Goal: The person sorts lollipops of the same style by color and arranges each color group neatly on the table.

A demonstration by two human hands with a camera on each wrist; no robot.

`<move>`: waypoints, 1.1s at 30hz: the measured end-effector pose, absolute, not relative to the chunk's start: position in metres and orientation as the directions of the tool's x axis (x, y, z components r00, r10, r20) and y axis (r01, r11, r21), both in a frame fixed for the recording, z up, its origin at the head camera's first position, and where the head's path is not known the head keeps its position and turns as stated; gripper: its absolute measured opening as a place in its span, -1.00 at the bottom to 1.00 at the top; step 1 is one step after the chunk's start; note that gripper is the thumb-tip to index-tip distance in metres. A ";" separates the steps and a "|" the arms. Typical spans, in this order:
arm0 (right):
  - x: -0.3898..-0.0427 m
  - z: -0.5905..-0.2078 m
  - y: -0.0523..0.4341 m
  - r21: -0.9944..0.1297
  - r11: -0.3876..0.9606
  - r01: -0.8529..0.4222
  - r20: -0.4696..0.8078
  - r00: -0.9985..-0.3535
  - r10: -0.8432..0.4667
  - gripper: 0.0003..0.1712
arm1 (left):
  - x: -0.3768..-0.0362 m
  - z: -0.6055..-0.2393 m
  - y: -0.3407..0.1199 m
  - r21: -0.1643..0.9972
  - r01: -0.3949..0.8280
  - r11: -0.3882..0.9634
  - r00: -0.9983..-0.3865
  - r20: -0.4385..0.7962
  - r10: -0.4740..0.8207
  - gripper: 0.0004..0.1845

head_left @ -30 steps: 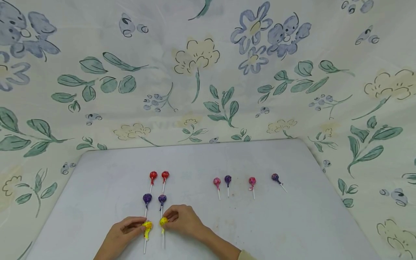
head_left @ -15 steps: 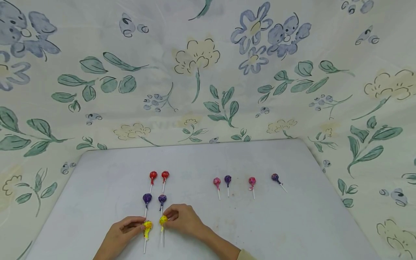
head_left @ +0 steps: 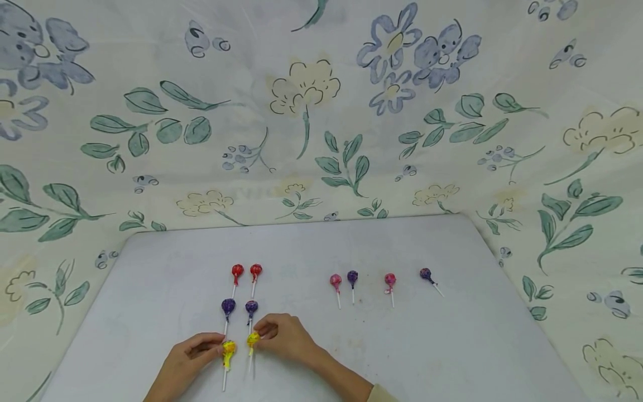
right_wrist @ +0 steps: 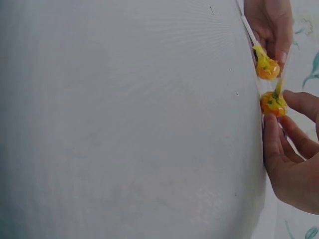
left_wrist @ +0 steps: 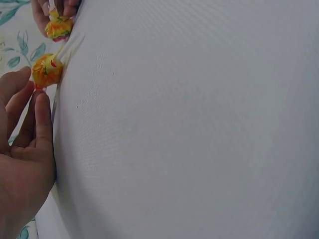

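Two yellow lollipops lie side by side near the front of the white table (head_left: pixel 452 346). My left hand (head_left: pixel 219 347) pinches the head of the left yellow lollipop (head_left: pixel 229 348). My right hand (head_left: pixel 261 335) pinches the head of the right yellow lollipop (head_left: pixel 253 338). In the left wrist view, my left hand (left_wrist: pixel 32 87) has thumb and forefinger on the yellow lollipop (left_wrist: pixel 47 69), with the other one (left_wrist: pixel 59 27) beyond it. The right wrist view shows my right hand (right_wrist: pixel 284 107) on its lollipop (right_wrist: pixel 273 103), next to the left one (right_wrist: pixel 267 68).
Behind the yellow pair lie two purple lollipops (head_left: pixel 228 305) and two red lollipops (head_left: pixel 237 271), in rows. To the right lie a pink lollipop (head_left: pixel 335 280), a purple one (head_left: pixel 352 276), another pink (head_left: pixel 389 280) and another purple (head_left: pixel 426 273). A floral cloth (head_left: pixel 301 111) surrounds the table.
The right yellow lollipop has shifted slightly away from me with my right hand. The left hand and its lollipop have hardly moved.
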State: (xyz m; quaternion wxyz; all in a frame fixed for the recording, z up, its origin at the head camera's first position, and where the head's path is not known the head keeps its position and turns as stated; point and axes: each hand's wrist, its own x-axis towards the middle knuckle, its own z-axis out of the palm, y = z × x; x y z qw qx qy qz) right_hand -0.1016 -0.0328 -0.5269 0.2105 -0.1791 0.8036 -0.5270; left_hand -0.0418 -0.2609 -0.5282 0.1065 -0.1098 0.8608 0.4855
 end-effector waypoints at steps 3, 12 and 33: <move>-0.103 -0.526 -0.031 -0.924 0.377 -0.066 -0.145 -0.852 -0.503 -0.75 | -0.043 -0.529 -0.261 0.813 -0.294 0.503 -0.953 -0.291 -0.086 -0.65; -0.109 -0.523 -0.019 -0.922 0.382 -0.059 -0.145 -0.863 -0.484 -0.76 | -0.044 -0.523 -0.261 0.817 -0.300 0.493 -0.953 -0.277 -0.120 -0.67; -0.137 -0.498 0.083 -0.923 0.357 -0.142 -0.012 -0.918 -0.396 -0.68 | -0.071 -0.484 -0.227 0.873 -0.067 0.482 -0.998 -0.060 -0.030 -0.68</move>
